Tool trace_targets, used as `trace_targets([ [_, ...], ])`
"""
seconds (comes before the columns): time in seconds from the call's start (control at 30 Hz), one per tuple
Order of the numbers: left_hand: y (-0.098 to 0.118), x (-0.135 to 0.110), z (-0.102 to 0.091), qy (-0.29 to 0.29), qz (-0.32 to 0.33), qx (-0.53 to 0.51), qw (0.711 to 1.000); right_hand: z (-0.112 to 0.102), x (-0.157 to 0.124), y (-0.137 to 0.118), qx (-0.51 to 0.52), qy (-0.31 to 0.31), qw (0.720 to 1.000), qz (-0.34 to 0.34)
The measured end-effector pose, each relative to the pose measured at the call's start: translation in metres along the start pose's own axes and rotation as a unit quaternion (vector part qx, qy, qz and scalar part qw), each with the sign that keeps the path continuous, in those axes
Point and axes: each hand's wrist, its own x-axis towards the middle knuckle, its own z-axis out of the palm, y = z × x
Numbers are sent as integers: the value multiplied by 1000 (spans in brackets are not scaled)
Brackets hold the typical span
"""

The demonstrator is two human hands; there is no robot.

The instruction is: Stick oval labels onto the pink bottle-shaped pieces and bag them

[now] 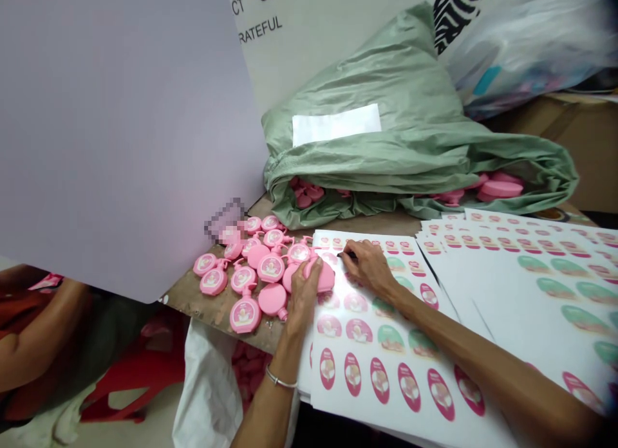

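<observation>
My left hand (306,287), with a bangle on its wrist, is closed around a round pink pump bottle (326,278) at the left edge of a sticker sheet (347,371). Just to its right, my right hand (364,262) rests on the upper part of that sheet with its fingers curled and pinched. Whatever lies between those fingertips is too small to make out. Pink oval and green dome-shaped stickers fill the sheet. Several more pink bottles (271,268), many with round labels, lie on the table left of my hands.
Behind the sheets slumps a green sack (367,81), its mouth showing more pink pieces. Other sticker sheets (463,287) overlap on the right. A pale panel (120,126) stands at left; beyond it are another person's arm (43,332) and a red stool (140,371). A white bag (207,383) hangs below the table.
</observation>
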Motion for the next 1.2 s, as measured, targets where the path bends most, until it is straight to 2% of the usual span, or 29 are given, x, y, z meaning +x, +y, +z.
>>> trace_targets([
  [0.17, 1, 0, 2, -13, 21, -11, 1000, -3, 8, -3, 19, -25, 998, 49],
  [0.37, 3, 3, 3, -5, -40, -58, 998, -12, 29, -6, 82, -87, 984, 131],
  [0.6, 1, 3, 4, 36, -22, -112, 993, -11, 50, -4, 244, -147, 943, 173],
  [0.77, -5, 4, 4, 33, -17, -80, 996, -31, 55, 5, 364, -143, 901, 187],
  [0.93, -3, -1, 4, 65, -14, -113, 991, -62, 37, 2, 449, -107, 874, 153],
  [1.1, 15, -11, 6, -40, -72, -235, 968, -80, 2, -25, 466, -128, 871, 90],
  [1.2, 23, -15, 10, -62, -97, -261, 959, -85, -10, -38, 439, -137, 886, 65],
])
